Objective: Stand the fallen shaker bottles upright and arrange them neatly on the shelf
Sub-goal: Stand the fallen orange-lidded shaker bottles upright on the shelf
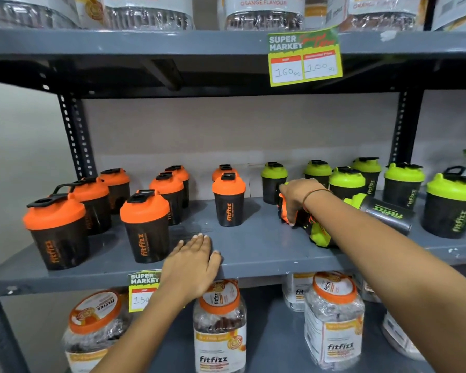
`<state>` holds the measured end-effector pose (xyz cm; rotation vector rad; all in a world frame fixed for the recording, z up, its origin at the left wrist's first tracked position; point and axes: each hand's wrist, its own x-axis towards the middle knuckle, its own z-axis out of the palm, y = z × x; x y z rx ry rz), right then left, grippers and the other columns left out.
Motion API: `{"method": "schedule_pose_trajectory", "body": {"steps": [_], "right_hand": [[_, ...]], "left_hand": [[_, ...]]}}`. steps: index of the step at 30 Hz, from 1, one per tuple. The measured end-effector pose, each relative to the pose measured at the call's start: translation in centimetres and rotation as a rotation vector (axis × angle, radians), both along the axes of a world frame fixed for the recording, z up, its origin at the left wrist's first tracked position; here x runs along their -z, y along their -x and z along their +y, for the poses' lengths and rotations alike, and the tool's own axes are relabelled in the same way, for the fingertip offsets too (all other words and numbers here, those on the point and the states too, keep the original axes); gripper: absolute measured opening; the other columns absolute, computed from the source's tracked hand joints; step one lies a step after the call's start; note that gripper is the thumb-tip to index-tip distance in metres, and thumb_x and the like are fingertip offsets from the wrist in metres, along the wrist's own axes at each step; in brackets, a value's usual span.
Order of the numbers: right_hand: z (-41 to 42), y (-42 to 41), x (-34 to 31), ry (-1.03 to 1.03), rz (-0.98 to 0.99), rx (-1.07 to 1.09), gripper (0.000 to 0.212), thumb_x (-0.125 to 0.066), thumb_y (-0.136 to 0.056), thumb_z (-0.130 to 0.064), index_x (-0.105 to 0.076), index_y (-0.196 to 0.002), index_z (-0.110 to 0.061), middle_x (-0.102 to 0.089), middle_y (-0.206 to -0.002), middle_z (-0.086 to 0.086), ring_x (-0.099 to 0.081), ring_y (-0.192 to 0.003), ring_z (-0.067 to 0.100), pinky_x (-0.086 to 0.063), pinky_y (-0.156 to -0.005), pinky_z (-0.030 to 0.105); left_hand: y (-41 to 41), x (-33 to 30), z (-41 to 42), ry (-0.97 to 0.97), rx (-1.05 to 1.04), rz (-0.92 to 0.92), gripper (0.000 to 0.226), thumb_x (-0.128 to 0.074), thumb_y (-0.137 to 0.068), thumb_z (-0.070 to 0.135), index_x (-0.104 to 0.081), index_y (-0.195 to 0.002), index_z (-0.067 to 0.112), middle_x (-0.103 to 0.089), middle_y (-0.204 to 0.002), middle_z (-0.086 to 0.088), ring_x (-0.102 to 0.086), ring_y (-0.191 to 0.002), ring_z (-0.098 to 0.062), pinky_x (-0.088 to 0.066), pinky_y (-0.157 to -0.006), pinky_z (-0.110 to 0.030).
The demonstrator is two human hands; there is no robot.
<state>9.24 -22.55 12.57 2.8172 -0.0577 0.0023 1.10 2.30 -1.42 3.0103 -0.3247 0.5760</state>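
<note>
Jars and price tags crowding the rack above and below.
Sitting below: clear Fitfizz jars (220, 327) with orange lids. Hanging from the top ledge: a green supermarket price tag (305, 57); another tag (141, 290) lower down. Lining the top tier: orange-flavour tubs (264, 12).

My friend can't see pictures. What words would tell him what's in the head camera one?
A person's right hand grips a fallen orange-lidded shaker bottle on a grey shelf, beside two fallen green-lidded ones. The left hand rests flat on the shelf edge; orange-lidded bottles stand left, green-lidded bottles right.
</note>
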Motion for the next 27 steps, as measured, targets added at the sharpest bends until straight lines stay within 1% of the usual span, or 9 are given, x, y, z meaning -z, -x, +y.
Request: {"method": "schedule_pose_trajectory", "body": {"steps": [3, 7, 11, 14, 16, 19, 22, 24, 27], "right_hand": [[0.1, -0.1, 0.1, -0.003, -0.004, 0.017, 0.086, -0.091, -0.058, -0.041, -0.056, -0.132, -0.016, -0.058, -0.134, 0.006, -0.058, -0.121, 0.031, -0.047, -0.084, 0.039], [0.3, -0.1, 0.3, -0.002, -0.014, 0.017, 0.070, -0.088, -0.059, -0.042, -0.064, -0.120, -0.018, -0.063, -0.125, 0.004, -0.062, -0.113, 0.027, -0.045, -0.076, 0.034], [0.3, -0.3, 0.1, -0.044, -0.056, -0.017, 0.068, -0.088, -0.057, -0.048, -0.064, -0.114, -0.019, -0.064, -0.118, 0.002, -0.063, -0.110, 0.027, -0.043, -0.074, 0.033], [0.3, -0.1, -0.8, -0.128, -0.117, -0.064, 0.056, -0.087, -0.054, -0.052, -0.060, -0.092, -0.021, -0.065, -0.102, 0.003, -0.064, -0.096, 0.027, -0.046, -0.073, 0.031], [0.3, 0.2, -1.8, -0.228, -0.160, -0.097, 0.051, -0.085, -0.053, -0.052, -0.057, -0.080, -0.019, -0.062, -0.091, 0.003, -0.060, -0.084, 0.027, -0.048, -0.069, 0.029], [-0.1, 0.5, -3.1, -0.456, -0.189, -0.163, 0.053, -0.083, -0.057, -0.052, -0.064, -0.086, -0.012, -0.065, -0.087, 0.007, -0.059, -0.079, 0.026, -0.044, -0.060, 0.029], [-0.6, 0.9, -3.7, -0.817, -0.204, -0.251, 0.046, -0.085, -0.062, -0.045, -0.068, -0.086, -0.009, -0.068, -0.080, 0.005, -0.062, -0.072, 0.019, -0.042, -0.058, 0.025], [-0.5, 1.4, -3.6, -1.037, -0.167, -0.312, 0.036, -0.085, -0.067, -0.038, -0.066, -0.087, -0.015, -0.064, -0.078, 0.002, -0.059, -0.068, 0.014, -0.041, -0.057, 0.021], [0.3, 2.2, -2.9, -1.219, -0.121, -0.363, 0.041, -0.085, -0.066, -0.038, -0.061, -0.094, -0.020, -0.057, -0.085, 0.001, -0.051, -0.079, 0.014, -0.033, -0.063, 0.028]], "left_hand": [[0.0, 0.1, 0.1, 0.007, 0.000, -0.004, 0.063, -0.015, -0.099, 0.048, -0.025, -0.152, 0.014, -0.027, -0.158, -0.004, -0.022, -0.146, -0.014, -0.011, -0.118, -0.034], [-0.1, 0.2, 0.1, 0.007, -0.002, -0.024, 0.062, -0.016, -0.099, 0.047, -0.027, -0.151, 0.015, -0.029, -0.158, -0.004, -0.023, -0.145, -0.014, -0.012, -0.118, -0.033], [-0.1, 0.2, 0.1, 0.007, 0.003, -0.035, 0.062, -0.016, -0.099, 0.048, -0.028, -0.150, 0.015, -0.031, -0.157, -0.004, -0.025, -0.145, -0.014, -0.013, -0.118, -0.034], [-0.1, 0.2, 0.1, 0.004, 0.005, -0.034, 0.062, -0.016, -0.099, 0.048, -0.029, -0.150, 0.015, -0.031, -0.157, -0.004, -0.025, -0.144, -0.014, -0.014, -0.117, -0.034], [-0.1, 0.1, 0.1, -0.001, 0.005, -0.034, 0.062, -0.016, -0.099, 0.048, -0.029, -0.150, 0.015, -0.031, -0.157, -0.005, -0.026, -0.144, -0.015, -0.015, -0.117, -0.034], [-0.1, 0.1, 0.1, 0.000, 0.006, -0.028, 0.062, -0.016, -0.099, 0.048, -0.029, -0.150, 0.014, -0.031, -0.157, -0.005, -0.026, -0.144, -0.015, -0.015, -0.118, -0.035], [-0.1, 0.1, 0.1, 0.006, 0.003, -0.025, 0.063, -0.016, -0.099, 0.048, -0.030, -0.150, 0.014, -0.032, -0.156, -0.005, -0.026, -0.144, -0.015, -0.015, -0.118, -0.035], [-0.2, 0.1, 0.0, 0.010, 0.002, -0.024, 0.063, -0.016, -0.099, 0.048, -0.031, -0.149, 0.014, -0.033, -0.156, -0.005, -0.027, -0.144, -0.016, -0.015, -0.118, -0.036], [-0.1, 0.1, 0.0, 0.012, 0.000, -0.021, 0.063, -0.016, -0.098, 0.048, -0.031, -0.149, 0.013, -0.033, -0.156, -0.006, -0.028, -0.144, -0.016, -0.015, -0.118, -0.036]]}}
